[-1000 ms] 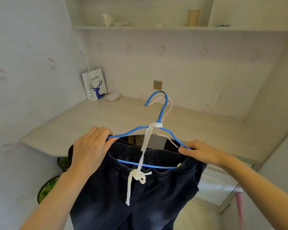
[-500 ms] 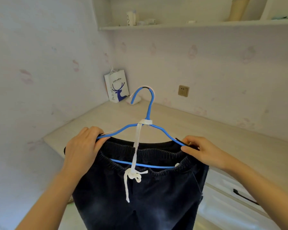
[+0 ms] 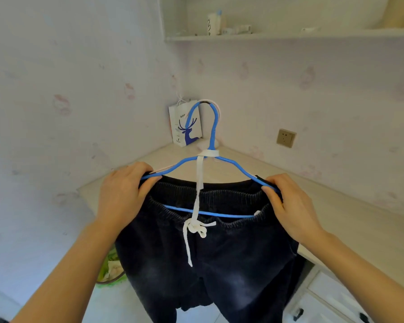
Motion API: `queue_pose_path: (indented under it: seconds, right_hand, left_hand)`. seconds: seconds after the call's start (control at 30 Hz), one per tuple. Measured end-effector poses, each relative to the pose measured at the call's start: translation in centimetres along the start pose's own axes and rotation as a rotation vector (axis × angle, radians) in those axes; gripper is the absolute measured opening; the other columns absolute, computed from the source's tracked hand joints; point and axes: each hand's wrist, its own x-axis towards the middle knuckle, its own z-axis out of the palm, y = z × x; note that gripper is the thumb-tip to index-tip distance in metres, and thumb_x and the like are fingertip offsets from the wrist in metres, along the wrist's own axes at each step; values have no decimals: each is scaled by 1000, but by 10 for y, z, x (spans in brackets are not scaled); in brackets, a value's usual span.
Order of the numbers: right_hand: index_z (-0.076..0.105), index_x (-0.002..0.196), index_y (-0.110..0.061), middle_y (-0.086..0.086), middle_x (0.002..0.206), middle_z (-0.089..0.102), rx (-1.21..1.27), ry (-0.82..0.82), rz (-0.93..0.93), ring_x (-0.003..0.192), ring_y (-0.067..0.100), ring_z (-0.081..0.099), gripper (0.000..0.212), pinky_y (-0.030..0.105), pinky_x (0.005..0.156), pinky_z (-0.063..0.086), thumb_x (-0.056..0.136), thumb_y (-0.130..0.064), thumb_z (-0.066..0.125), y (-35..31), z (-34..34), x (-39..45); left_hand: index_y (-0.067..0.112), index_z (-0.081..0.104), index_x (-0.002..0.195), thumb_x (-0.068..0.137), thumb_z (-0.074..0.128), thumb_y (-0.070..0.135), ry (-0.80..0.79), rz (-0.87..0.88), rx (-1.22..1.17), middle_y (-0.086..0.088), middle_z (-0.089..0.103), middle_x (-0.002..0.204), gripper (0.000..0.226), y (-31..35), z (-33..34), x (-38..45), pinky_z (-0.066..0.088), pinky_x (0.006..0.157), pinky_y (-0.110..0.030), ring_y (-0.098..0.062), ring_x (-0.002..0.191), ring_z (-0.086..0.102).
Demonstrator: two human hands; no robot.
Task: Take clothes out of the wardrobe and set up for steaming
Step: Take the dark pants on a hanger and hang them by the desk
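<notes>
A pair of dark navy trousers (image 3: 219, 264) hangs on a blue wire hanger (image 3: 212, 136), held upright in front of me over the corner of a pale desk. A white drawstring (image 3: 197, 206) runs from the hanger's neck down to a knot at the waistband. My left hand (image 3: 124, 194) grips the hanger's left shoulder together with the waistband. My right hand (image 3: 287, 206) grips the right shoulder the same way. A thin pink hanger (image 3: 218, 110) shows just behind the blue hook.
The pale desk (image 3: 336, 206) runs along the wall to the corner, with drawers (image 3: 331, 297) below at the right. A white paper bag with a blue deer (image 3: 184, 123) stands in the corner. A wall socket (image 3: 286, 138), a shelf with small bottles (image 3: 289, 34), and a green bin (image 3: 110, 269) on the floor.
The view has swung further left toward the corner wall. The hanger with the trousers stays held in both hands, now in front of the deer bag.
</notes>
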Motion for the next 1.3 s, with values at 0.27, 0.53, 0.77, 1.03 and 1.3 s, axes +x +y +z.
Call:
queue_pose_path:
  seconds: [0.27,0.53,0.77,1.03,1.3]
  right_hand:
    - [53,127,-21,1,89,57,-216,152,-174,78,24,53,34,37,61,44,93,-24,48,6,48,79]
    - [54,124,-21,1,90,55,-218,136,-238,78,21,53,31,33,46,45,93,-22,49,14,131,187]
    - [58,119,-20,0,91,56,-167,81,-163,79,22,56,29,36,48,47,93,-27,47,21,204,272]
    - [57,119,-23,-2,97,59,-103,9,-138,84,20,57,32,36,54,49,95,-34,40,47,264,360]
    - [56,120,-23,-4,97,58,-76,-133,-141,83,18,58,30,37,54,49,97,-34,41,93,325,406]
  left_hand:
    - [19,61,98,93,50,39,23,-65,-115,8,58,85,24,-42,56,47,46,66,-40,-21,78,53]
    - [17,69,98,92,43,42,77,-63,-112,5,60,83,37,-120,124,123,44,60,-32,-17,77,53]
    - [21,71,101,95,48,43,66,-77,-120,8,59,83,32,-186,185,189,43,61,-29,-15,79,53]
    - [21,72,104,93,55,34,28,-145,-81,6,60,84,24,-226,242,249,43,63,-31,-18,81,54]
    - [23,72,101,91,60,30,-96,-232,-67,8,61,82,17,-247,305,276,40,64,-24,-15,76,54]
